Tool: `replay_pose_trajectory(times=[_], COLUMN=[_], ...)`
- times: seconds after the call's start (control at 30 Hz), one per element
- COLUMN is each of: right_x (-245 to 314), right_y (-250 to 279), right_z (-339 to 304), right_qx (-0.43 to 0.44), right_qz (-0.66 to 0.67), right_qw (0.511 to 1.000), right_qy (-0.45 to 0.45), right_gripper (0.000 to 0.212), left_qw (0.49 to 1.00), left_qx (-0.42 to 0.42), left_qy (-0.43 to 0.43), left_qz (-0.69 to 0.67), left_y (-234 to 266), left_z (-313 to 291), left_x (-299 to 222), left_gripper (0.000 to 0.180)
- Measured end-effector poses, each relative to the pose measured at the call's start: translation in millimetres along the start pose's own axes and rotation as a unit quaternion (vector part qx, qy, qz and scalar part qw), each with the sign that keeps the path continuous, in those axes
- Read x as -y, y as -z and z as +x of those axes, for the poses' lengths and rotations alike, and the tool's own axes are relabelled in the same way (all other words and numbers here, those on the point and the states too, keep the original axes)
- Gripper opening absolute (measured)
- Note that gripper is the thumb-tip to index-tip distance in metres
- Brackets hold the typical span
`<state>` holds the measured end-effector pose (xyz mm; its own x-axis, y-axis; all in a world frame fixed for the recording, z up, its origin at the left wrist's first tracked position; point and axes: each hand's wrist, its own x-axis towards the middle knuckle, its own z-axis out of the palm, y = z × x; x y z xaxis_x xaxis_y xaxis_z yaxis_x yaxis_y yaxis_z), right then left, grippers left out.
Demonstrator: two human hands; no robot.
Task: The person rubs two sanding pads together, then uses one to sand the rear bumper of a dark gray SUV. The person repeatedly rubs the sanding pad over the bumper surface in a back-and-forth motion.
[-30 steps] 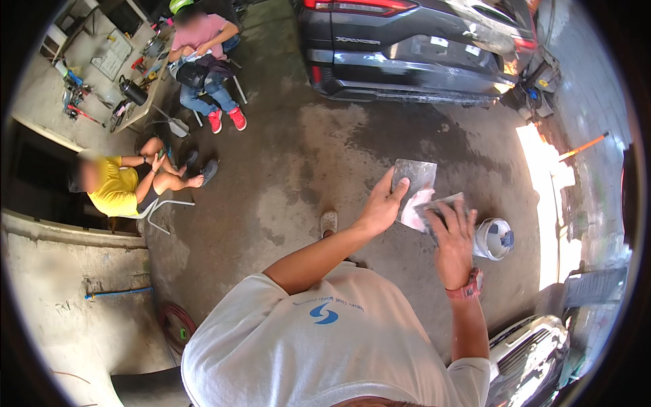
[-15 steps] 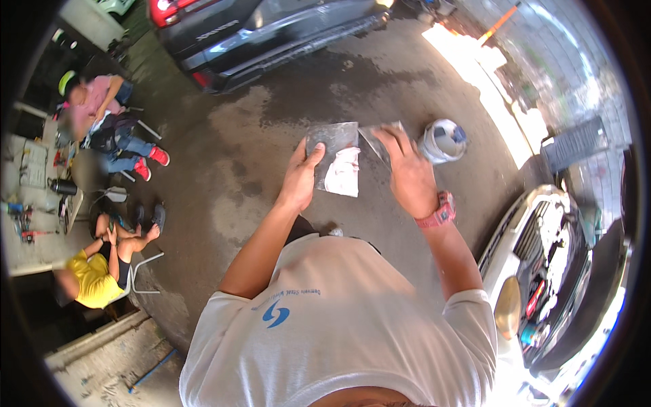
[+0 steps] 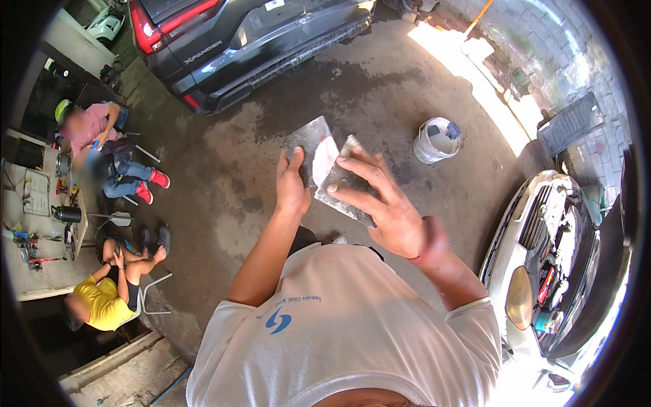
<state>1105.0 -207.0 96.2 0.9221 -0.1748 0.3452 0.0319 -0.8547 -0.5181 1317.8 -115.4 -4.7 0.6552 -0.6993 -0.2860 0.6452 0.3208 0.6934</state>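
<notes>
Gripping two flat grey plates just above the middle of the frame, the person stood over a stained concrete floor (image 3: 380, 102). The left hand (image 3: 291, 186) pinched the lower edge of the left plate (image 3: 306, 139), thumb on its face and the other fingers hidden behind it. The right hand (image 3: 386, 207) held the right plate (image 3: 342, 190) with its fingers (image 3: 359, 166) spread flat across the upper face. A white patch (image 3: 324, 159), paste or paper, it could not be told, showed between the two plates where they overlapped. Right of the hands, on the floor, stood a white bucket (image 3: 436, 139). A dark car (image 3: 251, 41) filled the upper middle of the frame, its rear bumper toward the person. At the right edge a white car (image 3: 536, 271) sat with its bonnet open, and a ribbed black mat (image 3: 571, 122) leaned against the wall above it. At the left, one person in a pink shirt (image 3: 91, 125) and another in a yellow shirt (image 3: 102, 298) sat on low chairs beside a cluttered workbench (image 3: 41, 224).
</notes>
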Motion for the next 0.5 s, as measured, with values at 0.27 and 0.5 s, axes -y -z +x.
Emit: replay_pose_trajectory(times=[0.27, 0.5], right_x=[-49, -25], right_y=[-23, -32], right_z=[6, 6], right_qx=[0.013, -0.199], right_qz=[-0.070, 0.560], right_qw=[0.976, 0.752], right_qy=[-0.206, -0.285], right_gripper=[0.068, 0.051], left_qw=[0.994, 0.998], left_qx=[0.087, -0.011], left_qy=[0.069, -0.062], left_qz=[0.020, 0.015], left_y=[-7, -4], left_z=[-13, -4], left_x=[2, -6], left_gripper=[0.046, 0.049])
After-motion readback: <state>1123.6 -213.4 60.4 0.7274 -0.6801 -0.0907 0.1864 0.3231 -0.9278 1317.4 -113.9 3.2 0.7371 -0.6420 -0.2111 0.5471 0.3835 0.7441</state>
